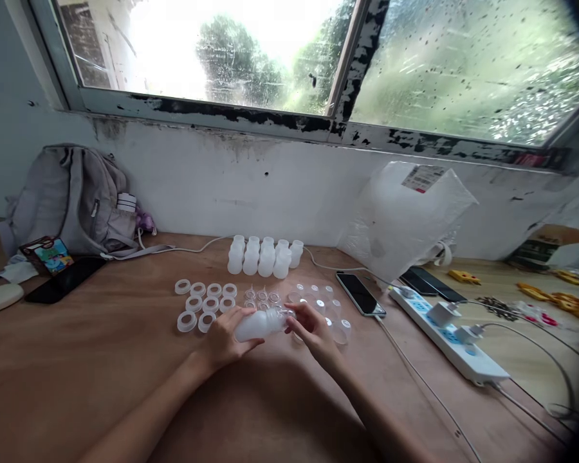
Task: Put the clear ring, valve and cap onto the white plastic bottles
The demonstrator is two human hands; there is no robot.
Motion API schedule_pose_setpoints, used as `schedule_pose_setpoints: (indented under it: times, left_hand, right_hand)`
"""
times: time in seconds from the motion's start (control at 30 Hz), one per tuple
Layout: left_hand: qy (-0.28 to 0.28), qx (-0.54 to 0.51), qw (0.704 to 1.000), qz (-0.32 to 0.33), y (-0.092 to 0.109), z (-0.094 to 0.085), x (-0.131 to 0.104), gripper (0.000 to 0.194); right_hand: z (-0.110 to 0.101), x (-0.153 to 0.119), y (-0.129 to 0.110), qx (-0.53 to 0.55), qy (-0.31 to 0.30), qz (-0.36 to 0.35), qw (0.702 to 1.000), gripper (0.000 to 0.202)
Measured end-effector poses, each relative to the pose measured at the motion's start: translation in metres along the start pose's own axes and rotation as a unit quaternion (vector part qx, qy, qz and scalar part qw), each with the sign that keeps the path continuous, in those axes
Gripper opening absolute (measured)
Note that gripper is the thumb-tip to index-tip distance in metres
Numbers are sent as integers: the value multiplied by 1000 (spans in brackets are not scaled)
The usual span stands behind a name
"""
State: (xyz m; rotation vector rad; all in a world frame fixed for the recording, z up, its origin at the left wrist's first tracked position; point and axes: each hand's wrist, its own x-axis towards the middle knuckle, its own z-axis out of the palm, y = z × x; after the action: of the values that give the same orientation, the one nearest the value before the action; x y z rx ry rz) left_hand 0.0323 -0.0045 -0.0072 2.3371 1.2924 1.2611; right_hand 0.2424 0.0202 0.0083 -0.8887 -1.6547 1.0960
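Observation:
Lying on its side in the air, a frosted white bottle (251,326) has its neck turned to the right. My left hand (226,337) is wrapped round the bottle's body. At the neck, my right hand (313,328) pinches a small clear piece (284,315) against the opening. White rings (187,321) lie in rows left of my hands. Just behind the bottle are several clear nipple-like pieces (262,296). Clear caps (341,331) stand beside and partly behind my right hand. Farther back, several frosted bottles (266,257) stand upright in rows.
A phone (359,294) on a cable and a white power strip (456,341) with plugs lie to the right. A plastic bag (400,218) leans on the wall. At the left are a grey backpack (72,199) and a dark phone (65,281).

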Motion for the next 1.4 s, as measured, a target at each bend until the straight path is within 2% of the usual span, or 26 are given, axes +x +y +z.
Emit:
schedule_pose_setpoints:
  times: [0.27,0.5,0.67,0.83,0.97,1.07,1.17,1.3,1.4]
  left_hand:
    - [-42,28,997,59,1,-5,0,44]
    - [-56,54,994,76,5,-7,0,41]
    - [-59,48,997,24,17,3,-2,41]
    - [-135,-5,989,-59,36,10,-2,50]
    - [-131,-71,984,-95,36,3,3,56]
    - [-88,-111,982,-125,18,-7,16,52]
    - [-25,-131,978,-162,-16,-19,38,45]
    - [95,-54,977,-185,-77,-35,73,55]
    - [119,-29,965,-231,-117,-39,90,58]
  right_hand:
    - [0,-10,13,44,-3,22,999,26]
    - [3,-15,9,51,3,15,999,26]
    - [4,-16,1,-9,24,-8,1000,25]
    - [1,-18,0,-72,39,-60,995,25]
    - [-2,-19,4,-30,45,-90,994,33]
    - [-4,-19,5,-28,56,-92,994,26]
    - [-4,-21,3,-112,30,-105,988,19]
    - [7,-27,3,-238,-63,-163,955,15]
    - [20,-29,5,-290,-125,-197,928,16]
